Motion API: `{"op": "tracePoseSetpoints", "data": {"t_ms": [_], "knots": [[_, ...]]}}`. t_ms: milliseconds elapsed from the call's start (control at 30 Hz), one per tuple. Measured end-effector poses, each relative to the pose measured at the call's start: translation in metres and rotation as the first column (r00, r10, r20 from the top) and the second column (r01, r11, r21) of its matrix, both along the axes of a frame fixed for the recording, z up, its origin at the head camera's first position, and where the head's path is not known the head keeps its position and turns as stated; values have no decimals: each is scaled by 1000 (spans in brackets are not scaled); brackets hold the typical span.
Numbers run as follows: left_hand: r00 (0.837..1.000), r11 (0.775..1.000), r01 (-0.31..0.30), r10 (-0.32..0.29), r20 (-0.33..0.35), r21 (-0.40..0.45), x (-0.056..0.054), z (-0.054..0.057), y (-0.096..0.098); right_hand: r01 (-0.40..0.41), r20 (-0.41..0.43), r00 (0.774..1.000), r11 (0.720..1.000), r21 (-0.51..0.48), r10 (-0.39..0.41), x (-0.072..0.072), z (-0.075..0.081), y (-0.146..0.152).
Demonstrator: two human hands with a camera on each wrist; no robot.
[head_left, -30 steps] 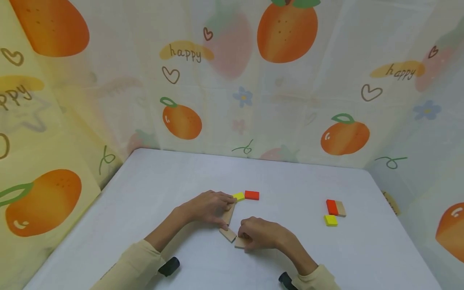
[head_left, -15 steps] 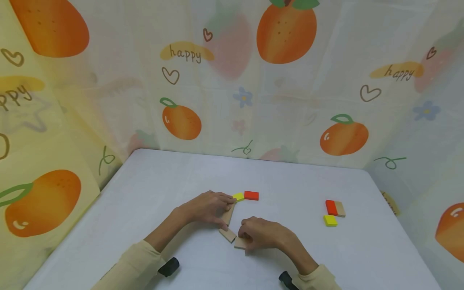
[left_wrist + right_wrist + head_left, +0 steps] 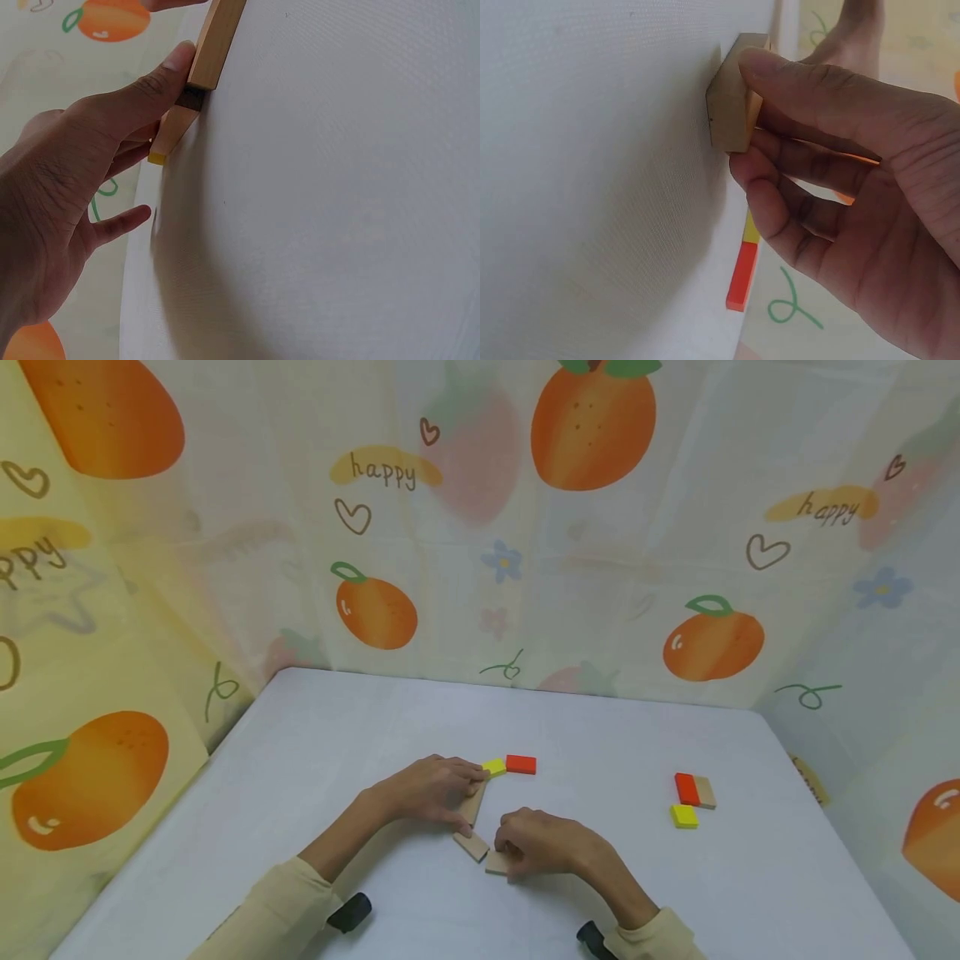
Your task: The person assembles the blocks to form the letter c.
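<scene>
Two hands (image 3: pixel 431 789) (image 3: pixel 546 843) touch flat, oblong wooden blocks (image 3: pixel 472 846).

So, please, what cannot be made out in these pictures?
Head view: part of a pale flat wooden block, behind the left hand.
Head view: the right end of the nearest pale flat wooden block, behind the right hand.
Right wrist view: part of a yellow flat block, behind the same hand.
Head view: brown lettering on the printed cloth, cut off by the left edge.
</scene>
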State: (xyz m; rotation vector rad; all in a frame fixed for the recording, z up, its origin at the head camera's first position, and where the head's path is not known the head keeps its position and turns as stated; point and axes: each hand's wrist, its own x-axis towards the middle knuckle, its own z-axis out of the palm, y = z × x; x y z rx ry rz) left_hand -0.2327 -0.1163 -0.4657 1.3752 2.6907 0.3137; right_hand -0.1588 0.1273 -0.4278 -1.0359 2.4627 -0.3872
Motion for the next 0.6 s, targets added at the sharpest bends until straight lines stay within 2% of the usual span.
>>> {"op": "tracePoseSetpoints", "data": {"t_ms": [233,600], "knots": [[1000,1000,-16,16,14,-19,0,1,1,18,17,1000,1000,5,-18,0,0,0],[1000,1000,1,-1,-5,-7,-2,-3,0,-2,13,1000,1000,-2,2,-2,2,-1]]}}
